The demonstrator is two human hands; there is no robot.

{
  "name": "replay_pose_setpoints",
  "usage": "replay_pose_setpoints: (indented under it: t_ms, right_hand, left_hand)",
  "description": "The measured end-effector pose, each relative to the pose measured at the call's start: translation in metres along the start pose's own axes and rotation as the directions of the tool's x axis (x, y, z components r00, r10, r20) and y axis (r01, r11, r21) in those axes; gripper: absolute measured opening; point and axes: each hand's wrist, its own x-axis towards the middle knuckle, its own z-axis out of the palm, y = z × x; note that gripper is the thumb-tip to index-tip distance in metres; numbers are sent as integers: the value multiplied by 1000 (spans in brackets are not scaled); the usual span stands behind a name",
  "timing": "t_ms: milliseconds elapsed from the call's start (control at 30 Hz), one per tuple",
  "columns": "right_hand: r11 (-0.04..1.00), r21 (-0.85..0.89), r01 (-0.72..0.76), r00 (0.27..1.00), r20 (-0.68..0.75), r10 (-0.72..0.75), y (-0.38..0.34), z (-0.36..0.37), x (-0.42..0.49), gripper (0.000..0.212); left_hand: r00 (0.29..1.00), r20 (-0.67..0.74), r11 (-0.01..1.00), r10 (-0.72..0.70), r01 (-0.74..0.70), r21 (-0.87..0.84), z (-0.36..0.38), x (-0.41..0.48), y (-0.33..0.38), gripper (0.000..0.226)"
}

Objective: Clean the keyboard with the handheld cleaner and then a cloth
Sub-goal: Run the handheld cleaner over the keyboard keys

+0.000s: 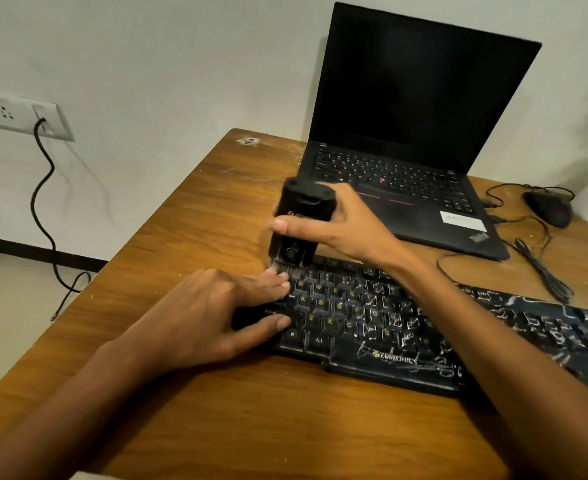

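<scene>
A black keyboard (407,327) with white dust and scratch marks lies across the wooden table (188,216). My right hand (341,223) is shut on a black handheld cleaner (299,216), held upright with its brush end touching the keyboard's top left corner. My left hand (216,313) lies flat on the left end of the keyboard, fingers spread over the keys, thumb by the shift key. No cloth is in view.
An open black laptop (407,133) with a dark screen stands behind the keyboard. A black mouse (550,209) and its cables (535,268) lie at the right. A wall socket (15,116) with a hanging black cable (43,209) is at the left.
</scene>
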Motion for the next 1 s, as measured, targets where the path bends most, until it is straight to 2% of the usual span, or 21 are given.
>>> replay_pose_setpoints:
  t_ms: [133,267,400,500,633,700,767,833,900,1000]
  right_hand:
    - [980,-194,45,993,-98,-65,-4,1,12,29]
    - [997,-38,64,981,-182,-70,-15,-14,-13,38]
    - [1000,-27,12,989,-146,-15,-21,-22,-64,39]
    - [995,97,25,994,-106,-15,-32,-10,-90,37]
    - [987,157,-30,998,63,20,-33,0,-107,25]
    - [988,88,-130,985,123,119,-30,-19,-116,30]
    - [978,-74,-194,969,140,202,-30,-43,-124,35]
    - [977,-153,-147,983,87,162,-37,-50,-123,37]
    - [998,-19,-60,997,41,61,-44,-31,-114,37]
    - [994,108,-19,996,88,10,-50,9,-101,28]
  left_hand:
    - [1000,-12,1000,0,0,-2,1,-1,1,58]
    - [999,-30,999,16,-15,48,2,-1,1,57]
    - [997,-46,994,68,-64,88,2,-1,4,53]
    - [993,-4,987,118,-116,114,4,-1,6,49]
    - [991,15,988,135,-136,79,4,-2,5,51]
    - [991,-6,989,136,-135,61,4,-2,5,53]
    - [990,-16,989,139,-138,48,5,-1,6,54]
    - [988,-26,988,150,-149,49,4,-1,7,53]
    - [986,-23,986,163,-162,50,3,0,8,49]
    - [984,10,984,176,-176,5,1,-1,13,31]
